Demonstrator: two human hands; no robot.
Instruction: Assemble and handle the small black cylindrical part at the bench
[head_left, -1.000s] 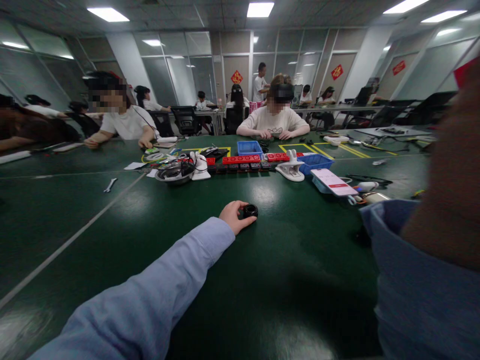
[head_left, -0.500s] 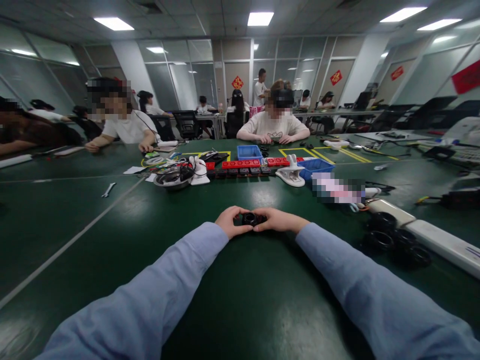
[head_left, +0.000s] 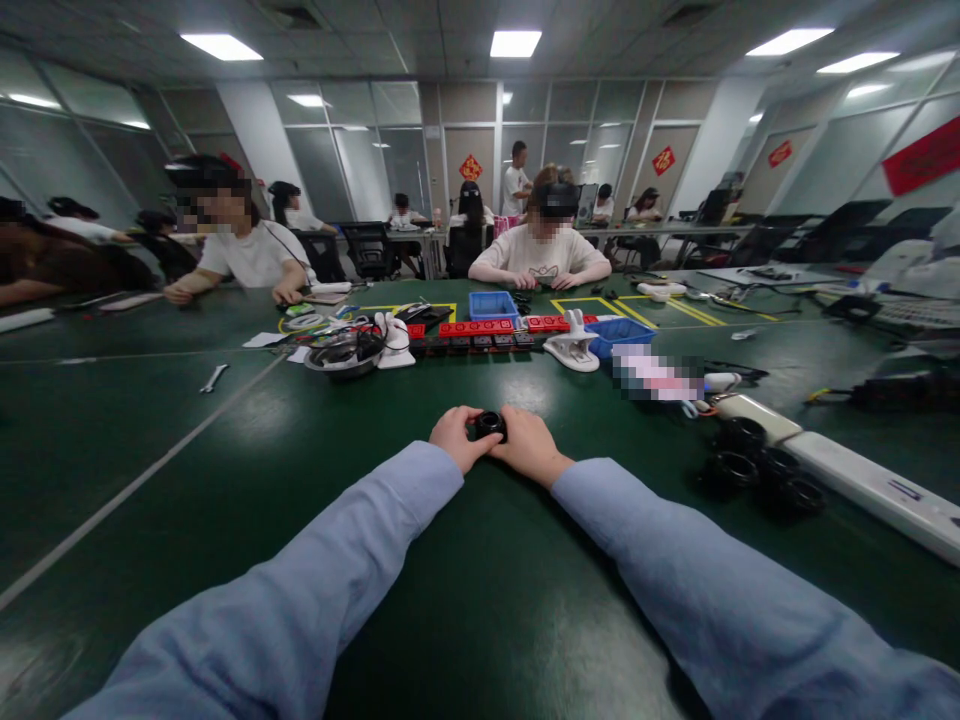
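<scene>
Between my hands is a small black ring-shaped part (head_left: 490, 425) with a round opening facing up, at the middle of the green table (head_left: 420, 600). My left hand (head_left: 456, 436) curls round its left side, thumb across the near edge. My right hand (head_left: 529, 446) closes on it from the right, and most of those fingers are hidden behind the back of the hand. Whether the part rests on the table or is held just above it, I cannot tell. To the right lie several similar black rings (head_left: 732, 470) in a cluster.
Beyond my hands run red and black power strips (head_left: 484, 328), blue bins (head_left: 621, 336), a white clip stand (head_left: 573, 345) and a bowl of cables (head_left: 343, 358). A wrench (head_left: 215, 378) lies at left. A long white bar (head_left: 877, 475) is at right. People sit across the table.
My right hand has turned and shifted left, closer round the black ring. The ring's opening now faces more upward. The view has swung slightly to the right.
</scene>
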